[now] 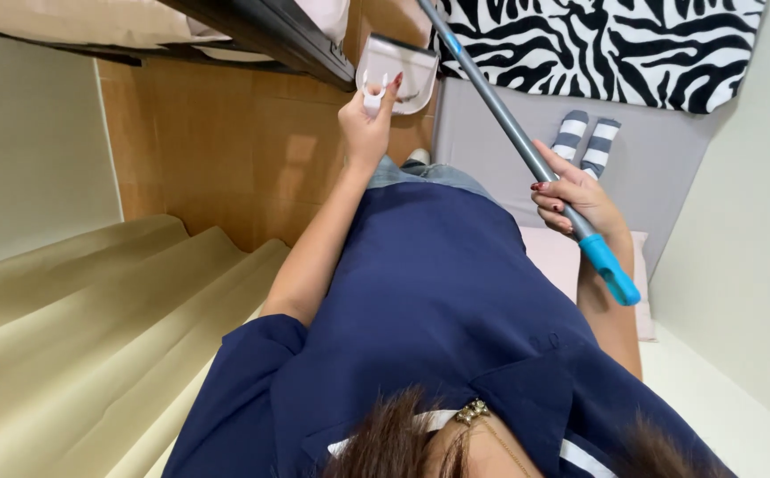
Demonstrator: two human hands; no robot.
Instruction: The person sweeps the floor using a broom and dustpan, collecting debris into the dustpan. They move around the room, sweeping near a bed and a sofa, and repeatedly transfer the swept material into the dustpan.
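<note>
My left hand (365, 124) is raised in front of me and shut on the handle of a white dustpan (403, 66), which hangs over the wooden floor. My right hand (575, 199) grips a grey pole (500, 111) near its blue end cap (611, 270). The pole slants up and left past the dustpan and out of the frame, so its head is hidden. My navy top and jeans fill the middle of the view.
A dark bed frame (270, 31) juts in at the top left above the wooden floor (226, 150). Beige curtain folds (75, 327) hang at the left. A zebra-patterned cloth (606, 44), striped socks (584, 137), a pink cushion (553, 257) and a white wall (739, 221) lie to the right.
</note>
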